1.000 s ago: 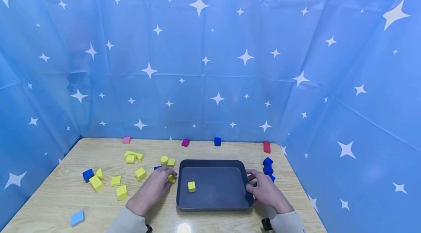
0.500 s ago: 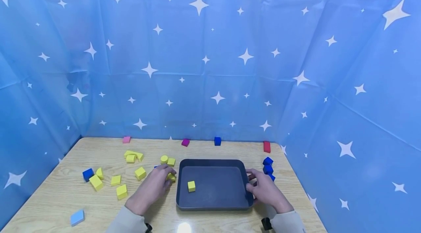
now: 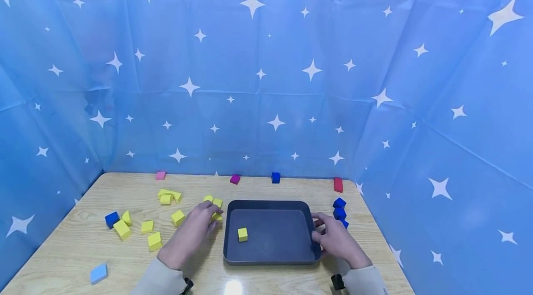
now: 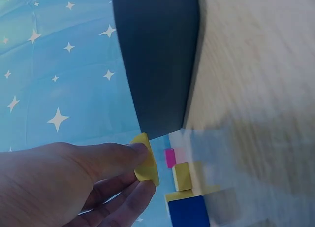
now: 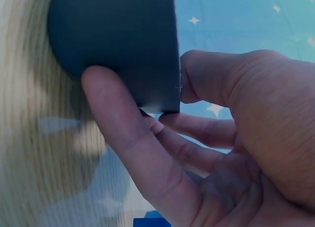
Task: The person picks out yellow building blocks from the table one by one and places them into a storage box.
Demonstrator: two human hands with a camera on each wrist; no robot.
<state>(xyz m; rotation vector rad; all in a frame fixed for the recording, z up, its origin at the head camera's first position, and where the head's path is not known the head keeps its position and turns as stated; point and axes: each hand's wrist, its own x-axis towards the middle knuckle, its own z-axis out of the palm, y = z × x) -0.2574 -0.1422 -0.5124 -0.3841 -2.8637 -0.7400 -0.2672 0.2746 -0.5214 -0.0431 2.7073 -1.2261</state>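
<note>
My left hand (image 3: 192, 230) pinches a yellow block (image 4: 147, 164) between thumb and fingers, just left of a dark grey tray (image 3: 279, 235). In the left wrist view the block is close to the tray's outer wall (image 4: 160, 64). Inside the tray, toward its left side, sits a small yellow cube (image 3: 243, 235). My right hand (image 3: 336, 237) grips the tray's right side, its thumb at the rim and other fingers against the outer wall (image 5: 123, 49). Beyond my left hand, a yellow cylinder (image 3: 208, 198) and a yellow block (image 3: 218, 202) are partly covered by it.
Several yellow blocks (image 3: 155, 241) lie on the left of the wooden table (image 3: 62, 258), with a blue cube (image 3: 112, 219) and a light blue block (image 3: 98, 273). Blue cubes (image 3: 339, 213) stand right of the tray. Pink, magenta, blue and red blocks (image 3: 338, 185) line the back edge.
My left hand has shifted slightly forward with the yellow block, now covering more of the pieces beyond it. My right hand and the tray stay in place.
</note>
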